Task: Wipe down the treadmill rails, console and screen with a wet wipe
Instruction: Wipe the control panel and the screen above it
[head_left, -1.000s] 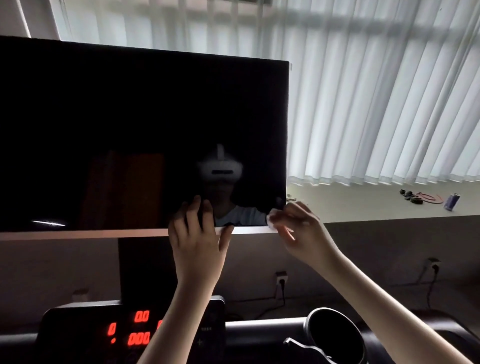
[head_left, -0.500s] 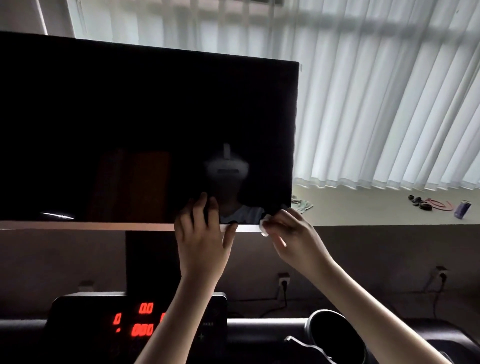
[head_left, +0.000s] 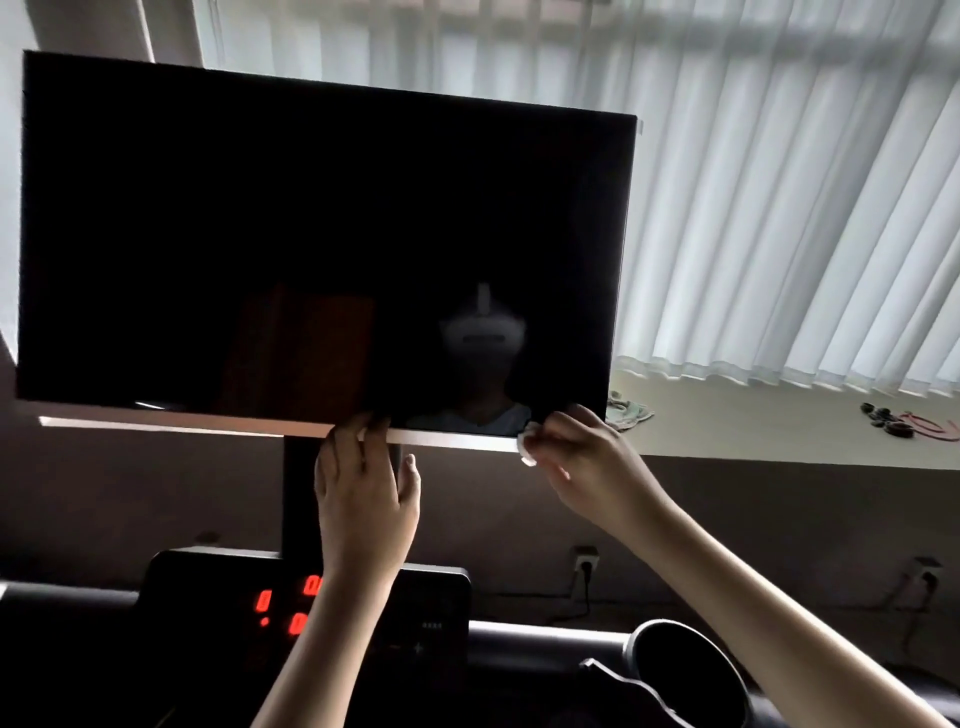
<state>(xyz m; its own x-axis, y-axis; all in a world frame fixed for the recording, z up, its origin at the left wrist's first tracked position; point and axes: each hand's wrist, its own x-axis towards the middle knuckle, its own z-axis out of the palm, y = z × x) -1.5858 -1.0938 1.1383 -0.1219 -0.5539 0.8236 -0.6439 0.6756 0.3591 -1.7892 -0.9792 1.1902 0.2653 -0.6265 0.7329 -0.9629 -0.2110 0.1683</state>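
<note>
A large black screen (head_left: 291, 234) with a pale strip along its bottom edge fills the upper left, tilted, on a dark post above the treadmill console (head_left: 208, 592) with red digits. My left hand (head_left: 363, 493) grips the screen's bottom edge near the middle, fingers over the front, thumb below. My right hand (head_left: 582, 457) pinches a small white wet wipe (head_left: 525, 447) against the bottom strip near the screen's lower right corner.
A dark cup holder (head_left: 680, 670) sits in the treadmill's front bar at lower right. Behind runs a pale sill (head_left: 753, 431) under white vertical blinds (head_left: 779, 208), with a cloth (head_left: 626, 410) and small dark items (head_left: 888, 418) on it. Wall sockets (head_left: 587, 564) sit below.
The view has swung, so the screen looks more tilted. My left hand has slid lower on the bottom edge. My right hand with the wipe stays near the lower right corner.
</note>
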